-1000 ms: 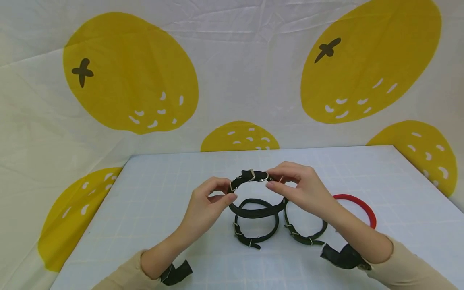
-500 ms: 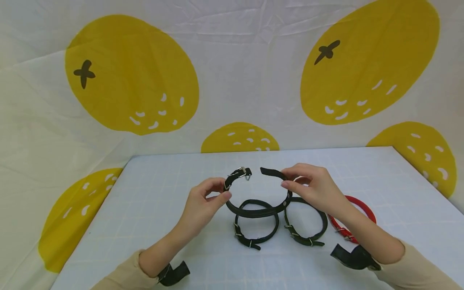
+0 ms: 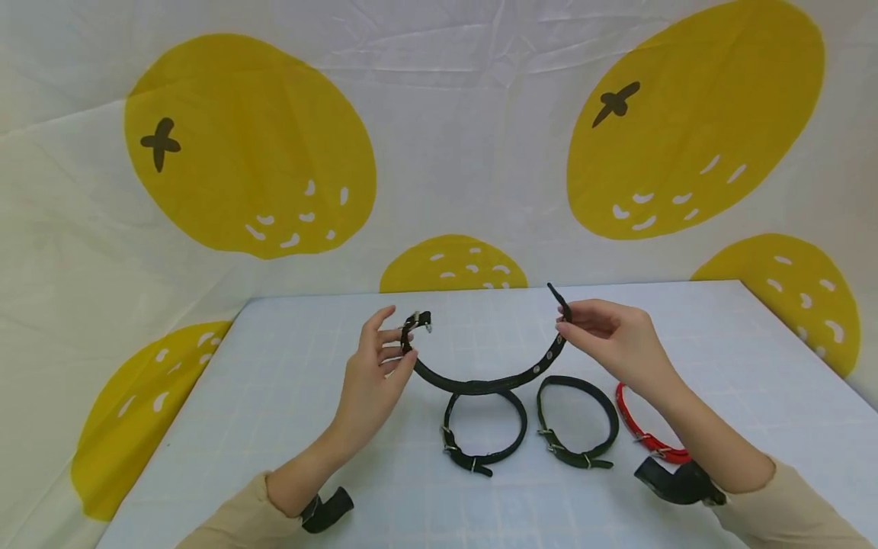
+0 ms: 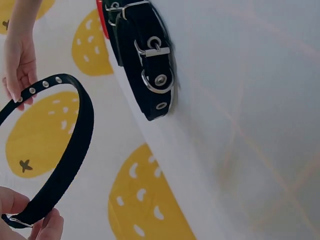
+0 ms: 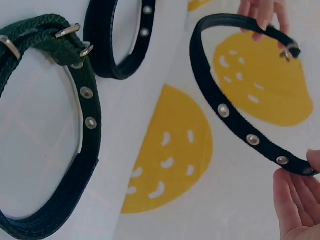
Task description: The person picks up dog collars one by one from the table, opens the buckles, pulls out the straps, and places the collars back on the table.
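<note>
A black dog collar (image 3: 480, 386) hangs unfastened between both hands above the table, curved downward like a U. My left hand (image 3: 366, 381) pinches it near the buckle end with thumb and fingers, the index finger raised. The free strap tip points up past my right hand (image 3: 620, 339), whose thumb and fingers pinch the end with the eyelets. In the right wrist view, metal eyelets (image 5: 253, 140) line the strap, and my left hand (image 5: 265, 15) shows at the far end. The left wrist view shows the collar's smooth band (image 4: 82, 135) close up.
On the white table (image 3: 226, 427) lie three fastened collars in a row: a black one (image 3: 524, 419), a green one (image 3: 581, 460) and a red one (image 3: 626, 412), partly hidden by my right forearm. A white cloth with yellow fruit prints (image 3: 247, 145) hangs behind.
The collar's strap end has come free of the buckle. My hands have moved apart, right hand to the right and left hand to the left, so the loop is now an open curve.
</note>
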The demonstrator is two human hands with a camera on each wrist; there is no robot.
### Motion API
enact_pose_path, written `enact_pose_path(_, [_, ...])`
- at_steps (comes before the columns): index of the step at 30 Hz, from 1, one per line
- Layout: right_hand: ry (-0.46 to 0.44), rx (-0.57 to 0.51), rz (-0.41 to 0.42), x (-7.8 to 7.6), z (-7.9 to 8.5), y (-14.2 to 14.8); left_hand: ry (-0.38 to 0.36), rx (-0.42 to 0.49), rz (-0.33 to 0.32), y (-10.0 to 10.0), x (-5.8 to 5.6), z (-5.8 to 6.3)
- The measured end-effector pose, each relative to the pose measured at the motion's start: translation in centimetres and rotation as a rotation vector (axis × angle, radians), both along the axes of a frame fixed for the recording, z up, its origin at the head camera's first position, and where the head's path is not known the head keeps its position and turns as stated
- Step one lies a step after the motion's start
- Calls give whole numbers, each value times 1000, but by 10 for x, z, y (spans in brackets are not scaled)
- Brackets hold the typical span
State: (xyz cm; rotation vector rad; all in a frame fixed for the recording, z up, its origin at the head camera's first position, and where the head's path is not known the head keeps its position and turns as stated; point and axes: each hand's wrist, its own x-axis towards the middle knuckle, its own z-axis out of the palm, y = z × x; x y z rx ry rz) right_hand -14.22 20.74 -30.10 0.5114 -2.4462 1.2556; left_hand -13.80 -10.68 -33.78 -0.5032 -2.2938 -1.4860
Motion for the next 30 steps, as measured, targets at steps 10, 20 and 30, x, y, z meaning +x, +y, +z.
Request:
enact_pose_path(10, [-126, -243, -123, -27, -5, 11, 194, 21, 84, -2, -24, 8])
enact_pose_path(20, [-291, -729, -148, -61, -3, 21, 200, 50, 220, -6, -59, 3])
enact_pose_path(30, [-455, -1093, -191, -95, -25, 53, 116, 101, 299, -11, -86, -4])
